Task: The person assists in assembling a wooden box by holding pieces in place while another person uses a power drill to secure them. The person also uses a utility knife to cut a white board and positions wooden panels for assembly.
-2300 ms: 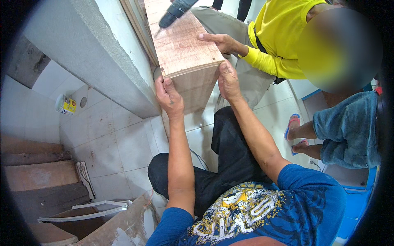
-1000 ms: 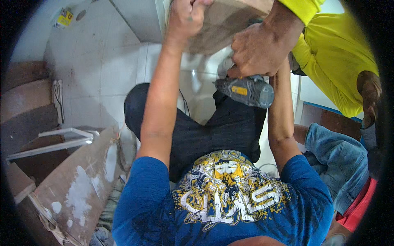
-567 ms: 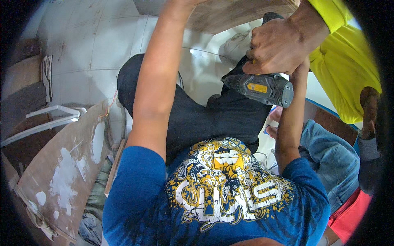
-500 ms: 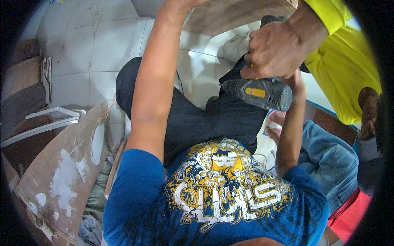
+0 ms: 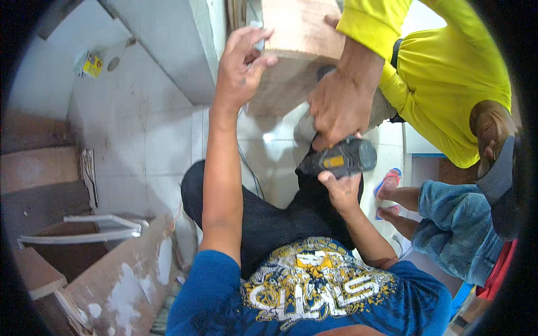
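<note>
My right hand (image 5: 344,193) is closed on a black cordless drill (image 5: 350,157) with a yellow patch, held over my right thigh. The drill's front end points left, and a co-worker's hand (image 5: 342,109) comes down onto it from above. My left hand (image 5: 238,70) is raised at the far side, its fingers curled at the near end of a wooden box-like piece (image 5: 300,28). Something small and pale shows between those fingers, too unclear to name.
The co-worker in yellow (image 5: 448,73) leans in from the right. Another person in jeans (image 5: 457,229) stands at the right in sandals. At the lower left leans a stained wooden panel (image 5: 131,280) beside a white frame (image 5: 84,238). A grey wall block (image 5: 168,45) rises at the far left.
My view has shifted, bringing my left hand fully into sight. The drill has come nearer and left in the picture, with my right hand now plainly under it. The co-worker's hand has moved to its front.
</note>
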`<state>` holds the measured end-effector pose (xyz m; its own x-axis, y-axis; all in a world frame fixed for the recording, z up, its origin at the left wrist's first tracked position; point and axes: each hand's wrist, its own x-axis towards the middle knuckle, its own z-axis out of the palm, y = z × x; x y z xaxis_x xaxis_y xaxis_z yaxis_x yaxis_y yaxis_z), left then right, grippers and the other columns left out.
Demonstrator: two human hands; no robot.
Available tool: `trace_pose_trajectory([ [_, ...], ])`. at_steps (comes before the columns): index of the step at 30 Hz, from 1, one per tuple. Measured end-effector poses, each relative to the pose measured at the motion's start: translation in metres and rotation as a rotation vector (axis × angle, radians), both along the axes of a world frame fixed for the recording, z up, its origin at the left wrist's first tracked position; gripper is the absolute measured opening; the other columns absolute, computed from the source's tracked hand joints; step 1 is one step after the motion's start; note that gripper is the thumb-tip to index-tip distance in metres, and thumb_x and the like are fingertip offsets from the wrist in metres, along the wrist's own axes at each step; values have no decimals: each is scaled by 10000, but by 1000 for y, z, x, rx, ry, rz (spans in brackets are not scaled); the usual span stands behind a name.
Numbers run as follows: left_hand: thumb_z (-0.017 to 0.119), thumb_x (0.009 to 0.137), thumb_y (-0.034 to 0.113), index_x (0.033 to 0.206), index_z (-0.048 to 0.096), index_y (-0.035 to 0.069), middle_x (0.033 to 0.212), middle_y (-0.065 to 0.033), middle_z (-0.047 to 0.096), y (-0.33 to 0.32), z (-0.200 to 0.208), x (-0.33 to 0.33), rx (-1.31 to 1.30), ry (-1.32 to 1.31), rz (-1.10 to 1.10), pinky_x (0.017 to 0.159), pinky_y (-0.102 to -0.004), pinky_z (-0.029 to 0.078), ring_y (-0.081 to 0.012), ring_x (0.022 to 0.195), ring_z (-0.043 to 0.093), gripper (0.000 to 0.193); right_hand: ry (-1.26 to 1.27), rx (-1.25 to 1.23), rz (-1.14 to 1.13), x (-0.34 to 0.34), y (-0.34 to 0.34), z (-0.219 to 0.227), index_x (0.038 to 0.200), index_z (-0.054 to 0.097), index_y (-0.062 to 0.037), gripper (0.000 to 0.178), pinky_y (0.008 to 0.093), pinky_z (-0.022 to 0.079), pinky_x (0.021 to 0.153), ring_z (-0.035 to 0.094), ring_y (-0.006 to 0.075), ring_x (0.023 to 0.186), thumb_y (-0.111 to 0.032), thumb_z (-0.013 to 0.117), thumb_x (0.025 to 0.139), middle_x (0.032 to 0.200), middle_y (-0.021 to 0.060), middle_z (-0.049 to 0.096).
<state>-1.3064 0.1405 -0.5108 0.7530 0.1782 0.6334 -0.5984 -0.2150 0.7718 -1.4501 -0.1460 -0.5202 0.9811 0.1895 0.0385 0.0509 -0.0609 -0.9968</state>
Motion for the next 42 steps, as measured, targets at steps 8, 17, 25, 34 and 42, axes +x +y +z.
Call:
trace_pose_trajectory([
  [8,739,828,-3,1274,648,74,1314,-110,531,-1,-5,9,-67,-44,6,758,-263,538,-119,862,570,461,-91,28,224,-30,-32,7,1588,9,-44,1195,454,248,1183,258,275,1445,-613,731,824,1570,125,198],
  [17,705,791,-40,1267,666,101,1284,-108,574,2,-5,13,-49,-74,54,736,-262,536,-133,856,600,498,30,215,-156,25,-95,-14,1481,432,-88,690,439,313,1125,399,271,1435,-615,320,1050,1542,117,450],
  [25,722,791,-35,1281,661,103,1263,-96,581,-1,-10,16,-112,-89,-17,732,-252,521,-133,916,595,513,28,241,-36,159,-71,13,1309,597,-45,472,372,460,990,618,219,1157,-428,445,1078,1260,105,657],
  [34,703,828,-15,1278,658,80,1227,-83,574,-4,-4,8,-80,5,28,731,-258,508,-112,854,557,463,183,179,-6,202,6,61,1329,589,-5,523,353,479,984,628,189,1089,-441,459,1072,1228,92,662],
  [42,689,845,-23,1344,590,74,1323,-80,512,-4,-4,15,-108,32,-65,828,-278,515,-148,956,591,518,-50,-145,-196,226,-21,50,913,654,-40,440,310,522,760,637,160,770,-454,560,1027,843,40,675],
])
